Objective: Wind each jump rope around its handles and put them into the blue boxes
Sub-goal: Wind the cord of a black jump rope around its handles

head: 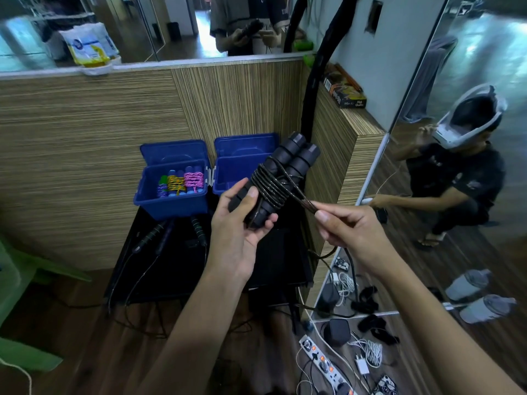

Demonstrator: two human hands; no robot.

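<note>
Left hand (242, 220) grips the paired black handles (273, 178) near their lower ends, thumb across the front, holding them side by side and tilted up to the right, above the black table (182, 263); this keeps both handles together as one core so the cord has something firm to wrap on. Several turns of cord (271, 185) already sit around the middle of the handles. Right hand (345, 226) pinches the cord between thumb and fingertips just to the right of the bundle, drawn taut, probably to keep the next turn tight; slack trails down below that hand toward the floor, so winding looks unfinished. Two blue boxes stand open at the back of the table against the wood panel: left box (171, 201) holds three wound ropes (179, 182) (purple, yellow, pink), right box (228, 178) is partly hidden by the handles and its contents cannot be judged. In front of the left box lie unwound ropes (159, 233) with dark handles, cords hanging over the table edge. Possible obstructions: the trailing slack could snag on the table corner or on the power strip (325, 363) and chargers on the floor at right. A mirror (456, 138) stands at right.
</note>
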